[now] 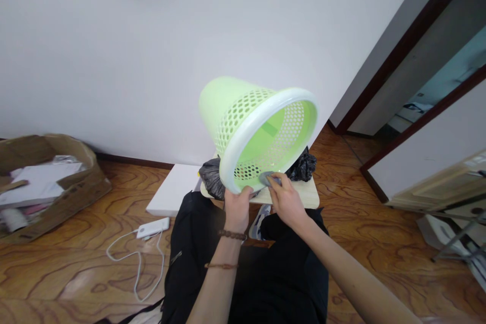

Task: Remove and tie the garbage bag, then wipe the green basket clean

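A light green plastic basket (228,106) with a pale rim and a band of holes lies tilted on its side, its mouth facing me. My left hand (237,207) grips the lower left part of the rim, thumb on top. In my right hand (284,197) a small grey cloth or pad (265,178) is pinched against the inside of the lower rim. Black plastic bags (213,178) show on both sides beneath the basket, on a small pale wooden stool (309,195).
An open cardboard box (91,162) with papers sits on the floor at the left. Beside the stool are a flat white box (167,197) and a white power strip (153,228) with its cable. A white wall (152,61) rises behind; a doorway is at the right.
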`<state>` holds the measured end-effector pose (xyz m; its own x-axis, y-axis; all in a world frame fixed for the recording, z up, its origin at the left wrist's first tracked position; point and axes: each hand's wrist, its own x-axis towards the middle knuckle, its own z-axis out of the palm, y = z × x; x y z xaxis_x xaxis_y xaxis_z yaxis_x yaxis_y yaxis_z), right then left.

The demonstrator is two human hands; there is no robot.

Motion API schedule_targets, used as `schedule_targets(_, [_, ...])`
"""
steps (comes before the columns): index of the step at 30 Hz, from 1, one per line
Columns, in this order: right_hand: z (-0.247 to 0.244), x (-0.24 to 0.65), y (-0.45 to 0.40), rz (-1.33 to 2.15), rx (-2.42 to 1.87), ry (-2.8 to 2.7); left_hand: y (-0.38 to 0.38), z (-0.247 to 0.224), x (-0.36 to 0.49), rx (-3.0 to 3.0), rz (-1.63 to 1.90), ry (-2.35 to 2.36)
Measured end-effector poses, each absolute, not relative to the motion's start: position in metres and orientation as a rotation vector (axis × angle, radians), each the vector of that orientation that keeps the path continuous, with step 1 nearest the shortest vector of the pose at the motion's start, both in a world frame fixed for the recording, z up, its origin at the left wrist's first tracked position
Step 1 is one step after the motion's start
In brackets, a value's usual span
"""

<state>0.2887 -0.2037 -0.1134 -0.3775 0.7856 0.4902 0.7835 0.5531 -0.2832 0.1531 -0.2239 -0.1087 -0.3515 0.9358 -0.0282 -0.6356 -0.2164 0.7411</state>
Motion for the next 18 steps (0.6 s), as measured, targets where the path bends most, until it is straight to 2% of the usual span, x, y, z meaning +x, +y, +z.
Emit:
schedule_targets(4, [-0.112, 0.277, -0.214, 0.082, -1.179, -2.259, -0.222, -0.112, 0.149, 0.537, 1.789, 0.815])
schedule_targets(11, [-0.106, 0.31, -0.185, -0.163, -1.369, -2.175, -0.231, -0.098, 0.155, 0.502, 1.824, 0.848])
schedule_targets(18, [-0.115, 0.287, -0.212, 0.039, -1.201, -2.322, -0.225, -0.111, 0.151, 0.505, 1.768, 0.814])
